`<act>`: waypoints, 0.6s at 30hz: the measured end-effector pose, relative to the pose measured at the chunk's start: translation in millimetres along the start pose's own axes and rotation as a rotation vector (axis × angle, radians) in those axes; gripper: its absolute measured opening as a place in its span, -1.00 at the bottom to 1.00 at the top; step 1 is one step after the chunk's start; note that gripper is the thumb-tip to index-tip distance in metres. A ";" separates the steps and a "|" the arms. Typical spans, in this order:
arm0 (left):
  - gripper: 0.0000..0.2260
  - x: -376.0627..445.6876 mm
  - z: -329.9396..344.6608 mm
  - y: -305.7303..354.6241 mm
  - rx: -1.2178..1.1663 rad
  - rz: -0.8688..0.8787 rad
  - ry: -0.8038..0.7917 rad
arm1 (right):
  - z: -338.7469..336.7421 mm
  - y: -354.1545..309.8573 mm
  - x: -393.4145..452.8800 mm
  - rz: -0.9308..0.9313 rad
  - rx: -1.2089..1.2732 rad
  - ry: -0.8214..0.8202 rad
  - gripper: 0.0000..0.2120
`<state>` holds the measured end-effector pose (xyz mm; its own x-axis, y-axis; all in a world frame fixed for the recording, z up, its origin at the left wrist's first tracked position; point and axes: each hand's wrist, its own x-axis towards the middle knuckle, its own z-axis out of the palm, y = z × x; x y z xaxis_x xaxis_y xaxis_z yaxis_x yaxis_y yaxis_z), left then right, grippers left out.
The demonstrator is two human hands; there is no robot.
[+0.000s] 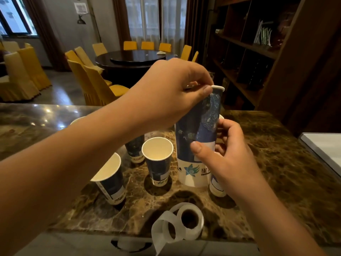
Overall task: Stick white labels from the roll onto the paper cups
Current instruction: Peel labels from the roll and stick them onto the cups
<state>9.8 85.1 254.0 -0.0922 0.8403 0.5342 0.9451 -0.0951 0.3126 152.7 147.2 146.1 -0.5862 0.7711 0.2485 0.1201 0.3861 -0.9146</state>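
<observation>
A tall blue-and-white paper cup is held up above the marble counter. My left hand pinches its white rim from above. My right hand grips the cup's lower side, thumb pressed on a white label stuck to the blue wall. The white label roll lies near the counter's front edge with a loose strip of backing curling off it. Three more cups stand on the counter: an open one in the middle, one at the left and one behind, partly hidden by my left arm.
Another cup stands behind my right wrist, mostly hidden. The brown marble counter extends right to a white tray edge. A wooden bookshelf rises at the right. Yellow chairs and a round dark table stand beyond the counter.
</observation>
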 end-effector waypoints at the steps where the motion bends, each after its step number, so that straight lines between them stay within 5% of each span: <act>1: -0.81 3.2 -2.3 -3.7 0.006 0.005 0.005 | -2.0 0.8 -0.6 -0.008 0.000 0.011 -0.32; 7: -0.78 35.7 15.7 -55.6 0.132 -0.016 0.097 | -16.0 8.6 -0.2 -0.038 -0.029 0.085 -0.43; 18: -0.86 47.0 114.5 -120.7 0.441 -0.135 -0.417 | -12.4 35.6 -9.9 -0.110 -0.239 0.154 -0.90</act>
<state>-72.7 197.1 151.4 -0.1735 0.9758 0.1331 0.9825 0.1809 -0.0452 172.7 159.6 115.0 -0.4803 0.7787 0.4037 0.2585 0.5655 -0.7832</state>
